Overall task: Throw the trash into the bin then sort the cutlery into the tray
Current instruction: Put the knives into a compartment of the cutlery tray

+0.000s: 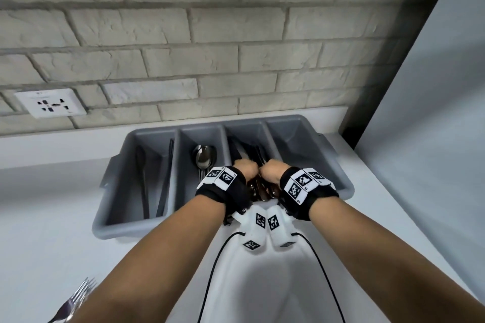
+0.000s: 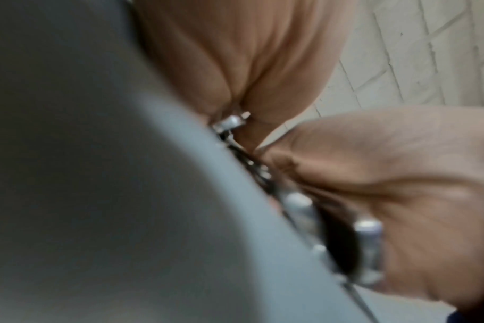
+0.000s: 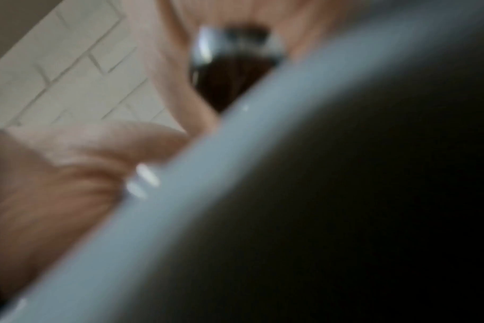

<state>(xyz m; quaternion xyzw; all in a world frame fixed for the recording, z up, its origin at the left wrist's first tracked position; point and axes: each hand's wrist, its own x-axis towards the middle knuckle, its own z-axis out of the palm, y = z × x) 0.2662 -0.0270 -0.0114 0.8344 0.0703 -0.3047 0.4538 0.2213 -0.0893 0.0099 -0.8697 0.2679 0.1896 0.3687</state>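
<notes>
A grey four-compartment cutlery tray [image 1: 110, 231] stands on the white counter against the brick wall. My left hand [image 1: 245, 168] and right hand [image 1: 273, 172] meet over the near end of its third compartment, fingers curled, together gripping a bundle of metal cutlery [image 1: 262, 193] whose handles show between my wrists. The left wrist view is blurred: metal handles [image 2: 369, 240] lie in curled fingers beside the tray rim [image 2: 125, 196]. Blurred too, the right wrist view shows a shiny piece [image 3: 205, 46] above the rim [image 3: 207, 196]. Which pieces are in the bundle is hidden.
Spoons [image 1: 205, 157] lie in the second compartment, black utensils [image 1: 143, 178] in the first, dark cutlery [image 1: 249, 152] in the third. A fork [image 1: 76, 299] lies on the counter at the bottom left. A wall socket [image 1: 51, 105] is at the left, a pale panel [image 1: 420, 113] at the right.
</notes>
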